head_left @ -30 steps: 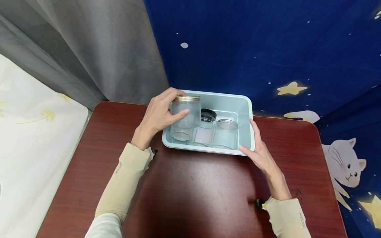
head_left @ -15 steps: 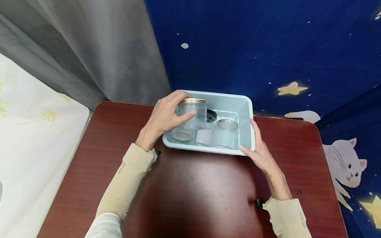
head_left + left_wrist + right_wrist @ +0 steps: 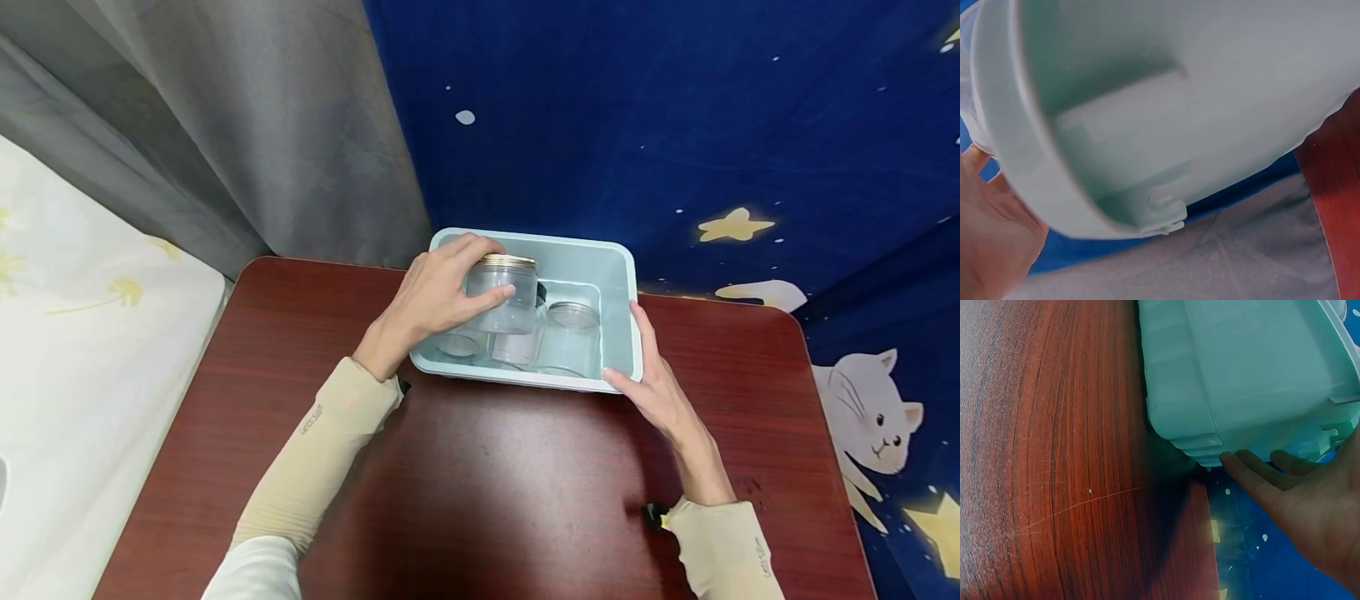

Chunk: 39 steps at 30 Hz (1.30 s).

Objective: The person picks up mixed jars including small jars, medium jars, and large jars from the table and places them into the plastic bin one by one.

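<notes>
My left hand (image 3: 433, 293) grips a clear jar with a gold lid (image 3: 507, 298), fingers at the lid and thumb across its front. The jar is held upright over the left-middle of a pale blue-green plastic bin (image 3: 525, 379). Inside the bin a silver-lidded clear jar (image 3: 570, 337) stands at the right. Another clear jar (image 3: 516, 348) sits beside it, its black lid mostly hidden by the held jar. At the left, a further clear jar (image 3: 459, 343) is partly covered. My right hand (image 3: 658, 392) holds the bin's right end, thumb on the front corner; its fingers (image 3: 1250, 478) touch the outer side.
The bin stands on a dark red wooden table (image 3: 480, 483) near its back edge. A blue curtain (image 3: 600, 125) with stars and a grey curtain (image 3: 300, 125) hang behind. White patterned fabric (image 3: 90, 333) lies to the left.
My left hand has carried the gold-lidded jar to the right and slightly nearer, and it now covers most of the black lid. The right hand and the bin have stayed put.
</notes>
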Motion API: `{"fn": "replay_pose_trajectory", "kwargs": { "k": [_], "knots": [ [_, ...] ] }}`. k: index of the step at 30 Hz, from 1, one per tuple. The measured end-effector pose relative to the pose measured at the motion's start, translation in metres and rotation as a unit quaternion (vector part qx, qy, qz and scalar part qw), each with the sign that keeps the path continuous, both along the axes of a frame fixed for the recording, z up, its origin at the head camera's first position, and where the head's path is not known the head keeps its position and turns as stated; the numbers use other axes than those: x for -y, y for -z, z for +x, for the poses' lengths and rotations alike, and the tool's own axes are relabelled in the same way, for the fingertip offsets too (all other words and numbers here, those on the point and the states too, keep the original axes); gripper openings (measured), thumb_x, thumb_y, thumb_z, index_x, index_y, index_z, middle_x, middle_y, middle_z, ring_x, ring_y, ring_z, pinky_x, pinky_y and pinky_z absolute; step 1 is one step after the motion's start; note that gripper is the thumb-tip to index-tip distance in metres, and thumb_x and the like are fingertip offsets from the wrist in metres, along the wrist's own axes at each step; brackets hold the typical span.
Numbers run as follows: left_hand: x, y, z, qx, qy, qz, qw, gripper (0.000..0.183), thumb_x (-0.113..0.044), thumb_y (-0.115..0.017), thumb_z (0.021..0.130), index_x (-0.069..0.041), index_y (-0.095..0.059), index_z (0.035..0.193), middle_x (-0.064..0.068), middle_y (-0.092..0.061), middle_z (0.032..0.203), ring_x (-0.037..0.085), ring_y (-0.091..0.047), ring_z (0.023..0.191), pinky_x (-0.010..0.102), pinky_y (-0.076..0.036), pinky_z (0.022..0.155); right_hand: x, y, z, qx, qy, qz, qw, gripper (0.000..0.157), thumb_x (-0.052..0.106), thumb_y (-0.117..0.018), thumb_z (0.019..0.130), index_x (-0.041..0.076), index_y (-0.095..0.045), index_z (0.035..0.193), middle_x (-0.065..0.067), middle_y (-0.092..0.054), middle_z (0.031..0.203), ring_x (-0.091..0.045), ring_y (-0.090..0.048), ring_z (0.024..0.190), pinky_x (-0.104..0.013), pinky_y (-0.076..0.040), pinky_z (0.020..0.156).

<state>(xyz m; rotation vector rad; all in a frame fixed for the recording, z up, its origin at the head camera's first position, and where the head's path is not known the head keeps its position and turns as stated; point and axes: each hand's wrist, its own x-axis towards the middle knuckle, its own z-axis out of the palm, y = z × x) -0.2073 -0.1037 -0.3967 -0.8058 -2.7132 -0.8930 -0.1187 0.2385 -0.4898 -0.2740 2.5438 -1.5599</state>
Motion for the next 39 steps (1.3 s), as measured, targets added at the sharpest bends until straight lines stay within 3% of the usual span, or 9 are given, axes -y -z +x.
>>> {"fn": "replay_pose_trajectory", "kwargs": {
  "k": [18, 25, 39],
  "knots": [
    [-0.021, 0.006, 0.006, 0.024, 0.013, -0.041, 0.9988, 0.051, -0.068, -0.056, 0.087, -0.031, -0.061, 0.120, -0.015, -0.058, 0.107, 0.007, -0.054, 0.077, 0.030, -0.042, 0.061, 0.001, -0.001, 0.000, 0.004, 0.003, -0.001, 1.000, 0.099, 0.016, -0.071, 0.089, 0.039, -0.005, 0.159, -0.019, -0.037, 0.152, -0.033, -0.046, 0.123, -0.025, -0.033, 0.094],
    [-0.028, 0.008, 0.011, 0.026, 0.021, -0.045, 0.9984, 0.051, -0.065, -0.059, 0.087, -0.026, -0.062, 0.122, -0.010, -0.060, 0.107, 0.009, -0.054, 0.075, 0.030, -0.042, 0.060, 0.001, -0.001, 0.000, -0.007, 0.004, 0.000, 1.000, 0.099, 0.015, -0.071, 0.087, 0.036, -0.006, 0.160, -0.020, -0.041, 0.149, -0.034, -0.049, 0.120, -0.026, -0.035, 0.092],
    [-0.041, 0.010, 0.014, 0.041, 0.003, -0.096, 0.9946, 0.054, -0.068, -0.057, 0.087, -0.027, -0.061, 0.122, -0.010, -0.060, 0.106, 0.010, -0.054, 0.075, 0.032, -0.044, 0.060, 0.001, -0.003, 0.002, -0.002, 0.002, -0.002, 1.000, 0.100, 0.014, -0.071, 0.088, 0.036, -0.005, 0.160, -0.019, -0.042, 0.148, -0.032, -0.049, 0.120, -0.030, -0.037, 0.092]
  ]
}}
